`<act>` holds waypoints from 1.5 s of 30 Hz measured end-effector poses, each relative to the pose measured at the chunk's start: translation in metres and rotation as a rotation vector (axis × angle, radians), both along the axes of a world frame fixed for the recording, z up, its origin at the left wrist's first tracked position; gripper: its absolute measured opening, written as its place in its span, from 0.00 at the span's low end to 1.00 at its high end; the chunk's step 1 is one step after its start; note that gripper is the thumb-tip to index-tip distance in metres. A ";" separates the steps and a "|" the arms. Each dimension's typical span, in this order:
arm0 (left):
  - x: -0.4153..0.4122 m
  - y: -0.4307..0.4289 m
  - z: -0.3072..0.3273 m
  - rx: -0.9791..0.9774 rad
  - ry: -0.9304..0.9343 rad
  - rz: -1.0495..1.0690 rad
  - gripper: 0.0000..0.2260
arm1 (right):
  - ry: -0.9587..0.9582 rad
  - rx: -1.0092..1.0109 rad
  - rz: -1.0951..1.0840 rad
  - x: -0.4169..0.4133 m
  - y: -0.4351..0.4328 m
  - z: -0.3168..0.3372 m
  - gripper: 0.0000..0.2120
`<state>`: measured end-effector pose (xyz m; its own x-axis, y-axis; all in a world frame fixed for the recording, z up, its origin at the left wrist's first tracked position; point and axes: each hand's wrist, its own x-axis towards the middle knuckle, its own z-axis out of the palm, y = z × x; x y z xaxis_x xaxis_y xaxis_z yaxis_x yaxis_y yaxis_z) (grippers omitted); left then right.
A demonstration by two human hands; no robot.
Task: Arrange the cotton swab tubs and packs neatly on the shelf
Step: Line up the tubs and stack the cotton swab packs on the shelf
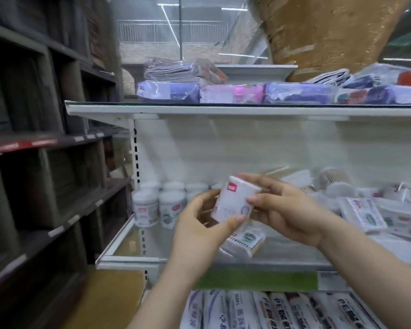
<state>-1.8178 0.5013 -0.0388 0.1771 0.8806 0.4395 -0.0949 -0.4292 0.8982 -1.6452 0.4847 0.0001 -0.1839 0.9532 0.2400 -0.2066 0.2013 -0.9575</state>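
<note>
Fingers (236, 219) of the left hand (199, 225) and right hand (287, 214) curl around a tilted white cotton swab tub (233, 198), held in front of the shelf (133, 258); upright tubs (146, 210) stand at its left end, loose packs (362, 213) lie jumbled right.

Shelf (128, 258): tub rows (157, 207) upright in back-left corner. One tub (230, 198) held tilted over the front middle, left hand (199, 224) below-left of it, right hand (287, 212) on its right. Pack (244, 243) lies flat under it near the front edge. Pack pile (365, 214) at right end, tipped tubs (335, 184) behind the pile. Top shelf (199, 112) above: bagged goods (169, 92) along its front edge. Below: sleeves (278, 309) side by side. Racks (33, 143) left of all.
</note>
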 end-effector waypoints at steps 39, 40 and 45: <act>-0.033 0.048 0.048 0.066 0.227 -0.124 0.28 | -0.040 -0.030 -0.125 -0.027 0.027 0.039 0.15; -0.033 0.056 0.060 0.066 0.234 -0.149 0.28 | -0.062 -0.019 -0.131 -0.027 0.029 0.047 0.14; -0.022 0.079 0.087 0.138 0.421 -0.143 0.26 | -0.116 -0.006 -0.205 -0.025 0.044 0.063 0.17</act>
